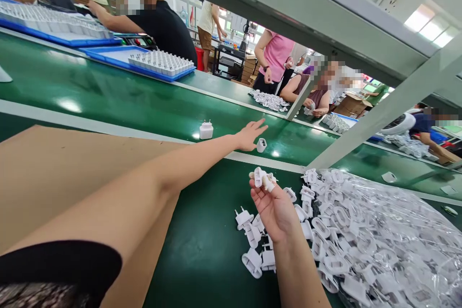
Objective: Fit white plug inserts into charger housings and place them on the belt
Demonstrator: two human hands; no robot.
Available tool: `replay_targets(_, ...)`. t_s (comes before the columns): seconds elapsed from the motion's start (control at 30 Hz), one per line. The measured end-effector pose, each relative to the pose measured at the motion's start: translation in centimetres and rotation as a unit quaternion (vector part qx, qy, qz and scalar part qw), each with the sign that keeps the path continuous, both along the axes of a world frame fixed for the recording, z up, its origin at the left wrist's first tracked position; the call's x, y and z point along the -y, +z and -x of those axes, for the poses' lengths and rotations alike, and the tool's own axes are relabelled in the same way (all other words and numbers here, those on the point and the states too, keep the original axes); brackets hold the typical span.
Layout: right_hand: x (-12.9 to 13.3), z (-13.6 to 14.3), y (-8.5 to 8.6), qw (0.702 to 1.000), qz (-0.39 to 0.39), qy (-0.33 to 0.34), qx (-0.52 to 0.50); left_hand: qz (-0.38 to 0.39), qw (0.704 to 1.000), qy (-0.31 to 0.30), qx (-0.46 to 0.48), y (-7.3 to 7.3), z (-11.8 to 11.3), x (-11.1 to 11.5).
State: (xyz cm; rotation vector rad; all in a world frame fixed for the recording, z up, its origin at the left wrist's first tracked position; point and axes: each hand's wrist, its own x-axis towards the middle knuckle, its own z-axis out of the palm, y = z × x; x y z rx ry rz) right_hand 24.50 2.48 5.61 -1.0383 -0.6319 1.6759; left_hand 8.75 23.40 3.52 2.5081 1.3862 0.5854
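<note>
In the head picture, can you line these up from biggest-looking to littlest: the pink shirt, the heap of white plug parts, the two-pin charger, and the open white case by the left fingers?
1. Heap of white plug parts
2. Pink shirt
3. Two-pin charger
4. Open white case

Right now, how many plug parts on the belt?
4: prongs-up part beyond left forearm, open part by left hand, third and fourth right of slanted post. Post may hide more.

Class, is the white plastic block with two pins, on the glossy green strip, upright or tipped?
Upright: the white plastic block stands with both its pins pointing up.
</note>
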Motion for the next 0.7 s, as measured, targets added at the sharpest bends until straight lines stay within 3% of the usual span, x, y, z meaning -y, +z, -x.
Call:
replay_targets(0.07,0.1,0.1,0.2,1.000,0.003,-0.012,-0.001,0.074,0.996,-0.033,-0.034,-0.3,-1.1,-1.3)
replay_targets(0.17,0.0,0.4,0.2,0.999,-0.018,-0.043,0.022,0.089,0.995,-0.028,-0.038,-0.5,-1.3,-1.6)
replay_targets(0.27,-0.2,0.5,-0.2,0.992,-0.054,-0.086,0.078,0.067,0.997,0.010,-0.022,-0.3,-0.2,0.3)
replay_targets(0.33,-0.3,0.4,-0.5,0.978,-0.100,-0.118,0.142,0.046,0.998,0.030,-0.007,-0.1,1.0,2.9)
replay_targets(0.4,-0.2,0.3,-0.7,0.944,-0.173,-0.147,0.240,0.024,0.999,0.034,0.027,-0.2,2.1,6.5)
replay_targets(0.5,0.5,0.3,-0.6,0.859,-0.283,-0.148,0.400,0.019,0.996,0.003,0.092,-0.5,3.7,13.0)
replay_targets(0.6,1.3,0.5,-0.5,0.784,-0.367,-0.086,0.494,0.050,0.994,-0.026,0.094,-1.1,4.9,18.5)
replay_targets(0.7,1.8,1.0,-0.9,0.718,-0.433,0.007,0.545,0.091,0.987,-0.031,0.126,-2.0,5.9,21.3)
